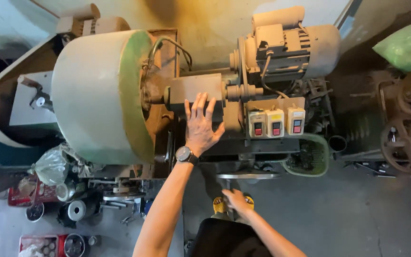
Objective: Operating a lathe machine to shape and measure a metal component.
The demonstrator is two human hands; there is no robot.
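The left hand (200, 126) lies flat, fingers spread, on the machine housing (193, 90), gripping nothing. The right hand (236, 200) curls around a handwheel stem (228, 185). Right of the left fingers, a green basket (310, 157) holds dark metal parts.

Grey concrete floor (357, 219) bearing machine (120, 95), red crates (36, 242).

Grey concrete floor (357, 214), pale wall (215, 24) lit by warm light.
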